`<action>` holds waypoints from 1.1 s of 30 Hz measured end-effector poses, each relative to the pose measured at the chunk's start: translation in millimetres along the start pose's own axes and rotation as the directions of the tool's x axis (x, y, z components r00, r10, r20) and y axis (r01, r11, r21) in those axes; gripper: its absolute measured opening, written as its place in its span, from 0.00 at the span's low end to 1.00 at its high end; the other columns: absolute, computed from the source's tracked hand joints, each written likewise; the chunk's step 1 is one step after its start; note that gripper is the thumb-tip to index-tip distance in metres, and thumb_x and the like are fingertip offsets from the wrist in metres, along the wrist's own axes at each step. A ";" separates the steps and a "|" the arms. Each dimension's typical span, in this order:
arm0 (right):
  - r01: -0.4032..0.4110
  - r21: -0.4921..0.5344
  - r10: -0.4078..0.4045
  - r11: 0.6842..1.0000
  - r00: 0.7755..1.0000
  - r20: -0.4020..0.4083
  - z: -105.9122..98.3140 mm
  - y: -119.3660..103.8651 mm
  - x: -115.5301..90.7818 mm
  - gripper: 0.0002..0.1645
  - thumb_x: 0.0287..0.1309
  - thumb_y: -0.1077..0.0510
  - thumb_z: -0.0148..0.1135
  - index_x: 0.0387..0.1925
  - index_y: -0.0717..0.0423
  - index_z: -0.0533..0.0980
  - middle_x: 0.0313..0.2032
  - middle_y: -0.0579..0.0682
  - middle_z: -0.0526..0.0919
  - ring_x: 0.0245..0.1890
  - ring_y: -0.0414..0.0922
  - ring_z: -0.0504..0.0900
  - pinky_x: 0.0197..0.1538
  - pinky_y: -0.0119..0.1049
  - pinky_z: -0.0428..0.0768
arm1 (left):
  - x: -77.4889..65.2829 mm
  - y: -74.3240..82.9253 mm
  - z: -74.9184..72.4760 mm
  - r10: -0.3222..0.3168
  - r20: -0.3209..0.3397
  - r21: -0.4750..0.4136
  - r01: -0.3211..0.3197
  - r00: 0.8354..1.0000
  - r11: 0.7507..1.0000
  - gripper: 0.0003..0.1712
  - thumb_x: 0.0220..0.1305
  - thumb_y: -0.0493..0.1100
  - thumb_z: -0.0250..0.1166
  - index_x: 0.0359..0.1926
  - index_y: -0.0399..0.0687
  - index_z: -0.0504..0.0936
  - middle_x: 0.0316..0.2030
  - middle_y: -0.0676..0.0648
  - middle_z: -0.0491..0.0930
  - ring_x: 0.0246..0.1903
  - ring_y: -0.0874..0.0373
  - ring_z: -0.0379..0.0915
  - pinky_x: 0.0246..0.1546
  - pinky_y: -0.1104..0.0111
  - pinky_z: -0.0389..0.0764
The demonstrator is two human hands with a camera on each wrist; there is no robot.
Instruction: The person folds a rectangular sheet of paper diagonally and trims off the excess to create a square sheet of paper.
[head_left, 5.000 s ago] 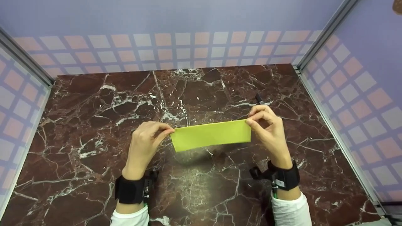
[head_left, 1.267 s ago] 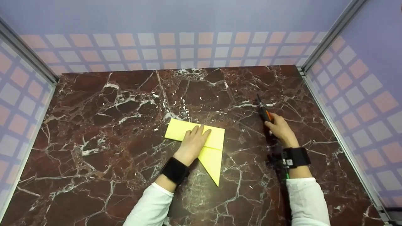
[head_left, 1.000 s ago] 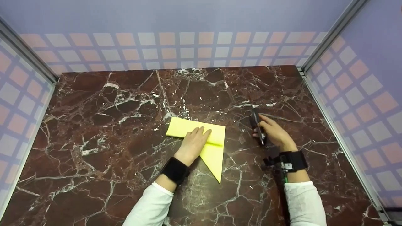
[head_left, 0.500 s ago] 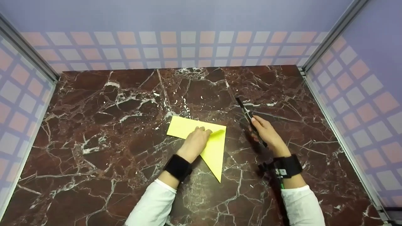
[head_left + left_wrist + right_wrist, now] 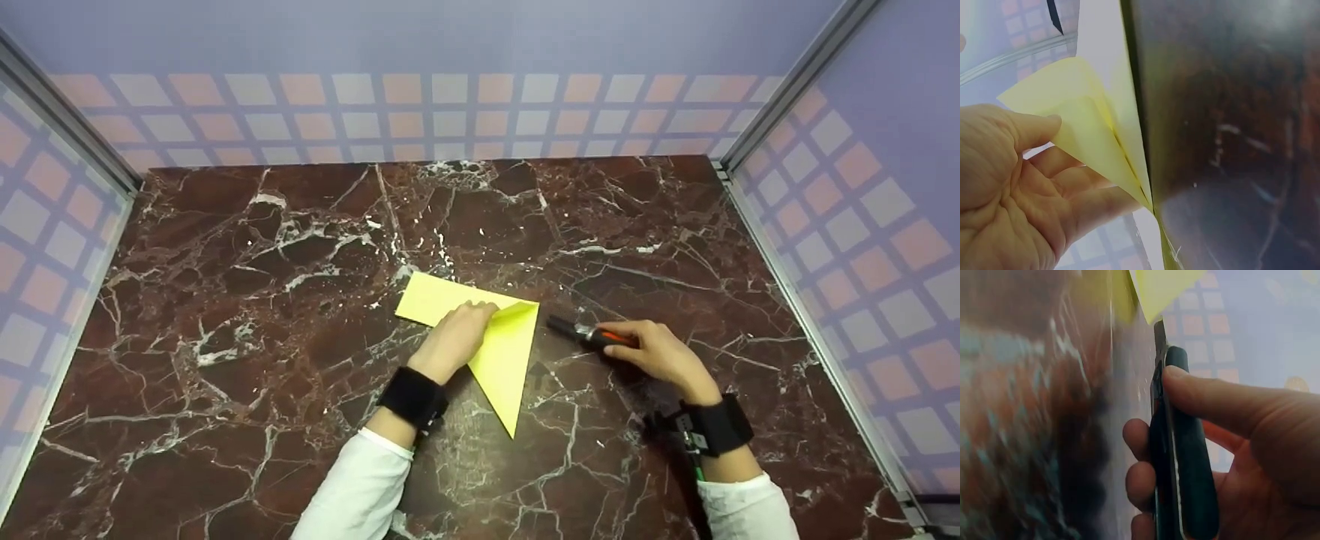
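Note:
A sheet of yellow paper (image 5: pixel 507 375), folded into a strip with a pointed tail, lies on the table. My left hand (image 5: pixel 457 337) pinches its upper layer and holds that flap raised from the fold. In the left wrist view, the thumb presses on the paper flap (image 5: pixel 1081 132) with the fingers behind it. Right of the paper, my right hand (image 5: pixel 660 356) grips a black and orange utility knife (image 5: pixel 592 334), its front end pointing left at the paper's corner. The right wrist view shows the knife blade (image 5: pixel 1159 334) extended, its tip close by the yellow paper (image 5: pixel 1162 289).
The dark red marble-patterned table (image 5: pixel 262 375) has white veins. Purple panels with pink and white squares enclose it at the back (image 5: pixel 465 45), left (image 5: pixel 45 202) and right (image 5: pixel 862 187). Black bands with cameras sit on both wrists.
The right hand picked up the utility knife from the table, turned it and brought it left to the paper's corner. The left hand went from pressing the folded paper to lifting its flap.

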State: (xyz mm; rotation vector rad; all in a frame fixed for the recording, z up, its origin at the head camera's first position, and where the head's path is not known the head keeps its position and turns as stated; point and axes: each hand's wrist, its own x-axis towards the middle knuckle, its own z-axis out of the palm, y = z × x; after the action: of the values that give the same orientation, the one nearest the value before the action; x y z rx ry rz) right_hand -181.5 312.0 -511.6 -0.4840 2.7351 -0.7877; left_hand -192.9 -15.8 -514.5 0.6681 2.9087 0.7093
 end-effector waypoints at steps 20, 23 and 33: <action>0.071 -0.212 -0.104 0.975 0.983 -0.150 35.9 -39.7 19.7 0.28 0.56 0.55 0.73 0.59 0.51 0.80 0.39 0.53 0.82 0.35 0.48 0.78 0.39 0.46 0.77 | -3.8 0.8 -5.4 -0.057 0.211 -0.048 0.068 0.976 0.997 0.16 0.73 0.45 0.58 0.57 0.49 0.83 0.72 0.35 0.63 0.75 0.37 0.54 0.73 0.37 0.55; 0.069 -0.207 -0.102 0.976 0.983 -0.154 38.0 -40.2 22.2 0.28 0.55 0.55 0.74 0.59 0.52 0.80 0.39 0.53 0.82 0.37 0.48 0.79 0.41 0.47 0.78 | -2.7 5.1 -4.9 -0.087 0.219 -0.026 0.095 0.972 0.995 0.24 0.70 0.59 0.60 0.54 0.47 0.84 0.72 0.35 0.64 0.75 0.37 0.55 0.74 0.37 0.55; 0.098 -0.194 -0.125 0.976 0.983 -0.131 38.0 -38.5 28.7 0.28 0.56 0.55 0.73 0.59 0.54 0.80 0.39 0.54 0.81 0.35 0.47 0.77 0.40 0.45 0.78 | 2.3 22.3 9.0 -0.196 0.088 0.141 0.182 0.977 0.973 0.41 0.59 0.58 0.72 0.61 0.34 0.71 0.63 0.35 0.68 0.67 0.37 0.64 0.61 0.40 0.75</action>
State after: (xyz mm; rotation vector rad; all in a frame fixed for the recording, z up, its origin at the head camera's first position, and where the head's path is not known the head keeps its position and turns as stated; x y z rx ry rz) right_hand -185.8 252.6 -525.9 -0.6493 2.9534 -0.6151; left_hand -184.6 6.8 -512.3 0.4153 2.8921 0.4509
